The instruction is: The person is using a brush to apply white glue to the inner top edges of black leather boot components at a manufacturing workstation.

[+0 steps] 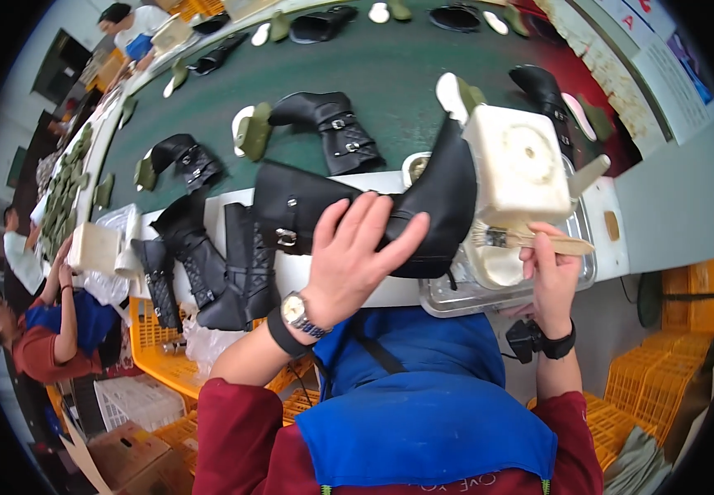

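A black boot [447,194] with buckled straps lies on its side in front of me, its sole end turned toward the right. My left hand [357,247] grips it around the ankle and shaft, fingers spread across the leather. In my right hand [551,268] is a flat brush [570,244] with a wooden handle, pinched between thumb and fingers. Its bristles point left, close to the boot's sole and just below a white plastic container [515,169]. The container stands over a clear tray [456,304]. Whether the bristles touch anything, I cannot tell.
Several black boots [249,264] lie at the table edge left of mine. Beyond runs a green conveyor belt [208,107] carrying boots, white insoles and green shoe forms [254,132]. Yellow crates [650,379] stand low on both sides. Co-workers [60,330] are at the left and far left.
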{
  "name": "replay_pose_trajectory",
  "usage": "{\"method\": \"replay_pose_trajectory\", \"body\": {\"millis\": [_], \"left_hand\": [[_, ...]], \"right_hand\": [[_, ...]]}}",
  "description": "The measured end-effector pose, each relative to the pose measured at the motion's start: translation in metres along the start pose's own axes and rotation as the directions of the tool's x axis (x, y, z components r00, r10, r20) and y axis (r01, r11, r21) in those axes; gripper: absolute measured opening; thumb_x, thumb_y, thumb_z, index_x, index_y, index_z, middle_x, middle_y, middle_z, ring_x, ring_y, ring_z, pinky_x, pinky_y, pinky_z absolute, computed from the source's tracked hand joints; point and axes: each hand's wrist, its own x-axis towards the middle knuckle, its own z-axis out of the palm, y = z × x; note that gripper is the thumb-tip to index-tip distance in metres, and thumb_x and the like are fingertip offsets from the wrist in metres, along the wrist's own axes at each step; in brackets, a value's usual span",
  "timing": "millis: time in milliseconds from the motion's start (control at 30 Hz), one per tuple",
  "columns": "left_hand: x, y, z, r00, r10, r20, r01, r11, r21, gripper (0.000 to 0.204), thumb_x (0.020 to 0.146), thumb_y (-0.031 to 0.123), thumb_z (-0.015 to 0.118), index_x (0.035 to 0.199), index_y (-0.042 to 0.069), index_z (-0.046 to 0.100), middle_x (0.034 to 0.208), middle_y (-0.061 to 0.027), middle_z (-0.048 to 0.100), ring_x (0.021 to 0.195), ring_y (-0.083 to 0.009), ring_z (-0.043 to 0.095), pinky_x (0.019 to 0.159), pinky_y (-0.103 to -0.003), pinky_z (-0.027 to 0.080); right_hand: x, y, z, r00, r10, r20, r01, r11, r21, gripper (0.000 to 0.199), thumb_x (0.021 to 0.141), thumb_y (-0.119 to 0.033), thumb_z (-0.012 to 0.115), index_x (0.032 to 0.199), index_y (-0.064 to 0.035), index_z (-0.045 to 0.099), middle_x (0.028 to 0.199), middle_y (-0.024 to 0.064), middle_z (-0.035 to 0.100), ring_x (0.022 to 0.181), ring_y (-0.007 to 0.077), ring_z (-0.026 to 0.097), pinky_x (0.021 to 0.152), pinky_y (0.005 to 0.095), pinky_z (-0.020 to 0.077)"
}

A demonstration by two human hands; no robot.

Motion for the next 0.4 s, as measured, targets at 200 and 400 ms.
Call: {"method": "replay_pose_trajectory", "body": {"millis": [200, 400], "left_hand": [[-0.0019, -0.0006, -0.0004, 0.999, 0.034, -0.009, -0.034, 0.999, -0.005, 0.047, 0.068, 0.011, 0.052, 0.113, 0.027, 0.053, 0.104, -0.0076, 0.051, 0.098, -0.0214, 0.052, 0.088, -0.038, 0.034], [0.0001, -0.0017, 0.0025, 1.000, 0.025, -0.016, -0.025, 0.999, -0.028, 0.051, 0.068, 0.012, 0.053, 0.117, 0.024, 0.050, 0.105, -0.0074, 0.051, 0.099, -0.0220, 0.052, 0.089, -0.039, 0.033]], "right_hand": [[-0.0002, 0.0042, -0.0008, 0.999, 0.052, 0.001, -0.052, 0.991, 0.121, 0.019, 0.088, -0.016, 0.051, 0.099, -0.0006, 0.056, 0.068, 0.0065, 0.057, 0.049, 0.0058, 0.046, 0.045, 0.0169, 0.0365], [-0.0019, 0.0081, -0.0048, 0.996, 0.090, 0.001, -0.088, 0.964, 0.252, 0.017, 0.087, -0.015, 0.053, 0.098, -0.0026, 0.054, 0.068, 0.0046, 0.056, 0.052, 0.0059, 0.047, 0.046, 0.0171, 0.0370]]}}
